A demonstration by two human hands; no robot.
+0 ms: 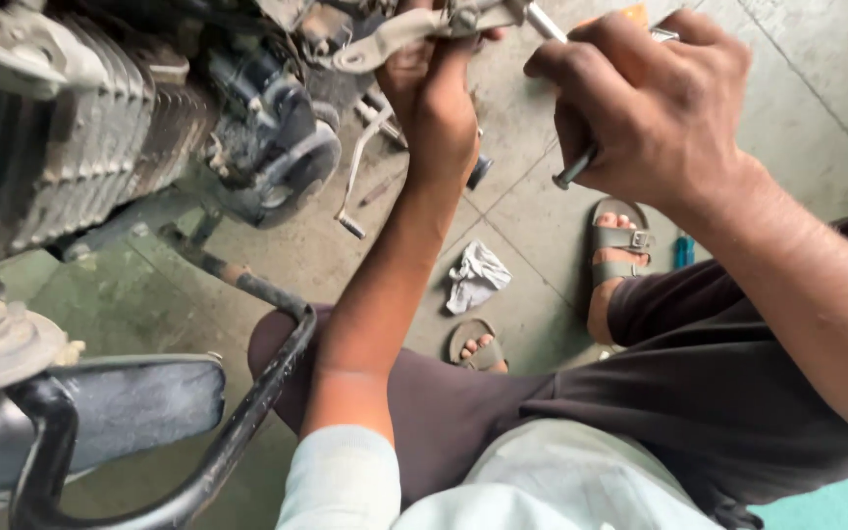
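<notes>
I crouch beside a motorcycle engine (pixel 100 128) with grey cooling fins. My left hand (pixel 439 93) reaches up to a pale metal lever bracket (pixel 395 34) at the engine's underside and grips around it. My right hand (pixel 655 103) is closed on a metal tool handle (pixel 573 169), whose shaft runs up toward the bracket. Its tip meets the bracket near my left fingers; the exact contact is hidden.
A black crash guard bar (pixel 247 412) curves across the lower left. A crumpled white rag (pixel 475 277) lies on the concrete floor between my sandalled feet (pixel 618 257). A blue-handled tool (pixel 684 250) lies by my right foot. A thin kick lever (pixel 355 182) hangs below the engine.
</notes>
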